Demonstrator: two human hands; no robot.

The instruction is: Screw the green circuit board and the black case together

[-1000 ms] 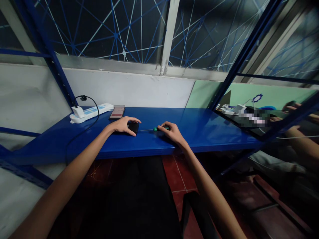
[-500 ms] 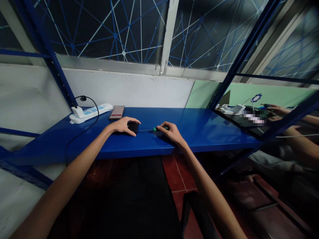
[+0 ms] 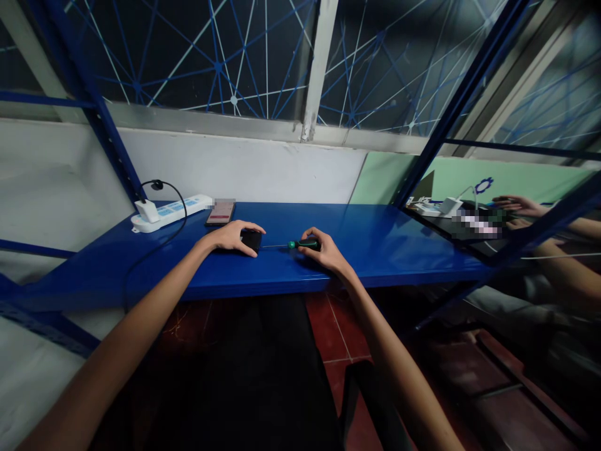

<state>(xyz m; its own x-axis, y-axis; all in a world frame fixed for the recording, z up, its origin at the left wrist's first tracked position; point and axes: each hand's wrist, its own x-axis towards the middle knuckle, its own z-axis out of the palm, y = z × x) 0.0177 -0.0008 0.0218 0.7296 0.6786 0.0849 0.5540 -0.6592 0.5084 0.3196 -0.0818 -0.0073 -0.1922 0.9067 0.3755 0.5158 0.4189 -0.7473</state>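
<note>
My left hand (image 3: 230, 237) lies curled over a small black device (image 3: 252, 240) on the blue shelf (image 3: 375, 244), holding it down. My right hand (image 3: 323, 250) grips the green and black handle of a screwdriver (image 3: 300, 243). The thin shaft of the screwdriver points left, and its tip meets the right side of the black device.
A white power strip (image 3: 171, 212) with a plugged charger and black cable lies at the back left, beside a phone (image 3: 220, 212). Blue rack posts stand left and right. At the right, another person's hands (image 3: 516, 205) work on a neighbouring shelf.
My right hand has slid slightly along the screwdriver handle, showing more of its green end. The other person's hand at the right has shifted. My left hand has stayed put.
</note>
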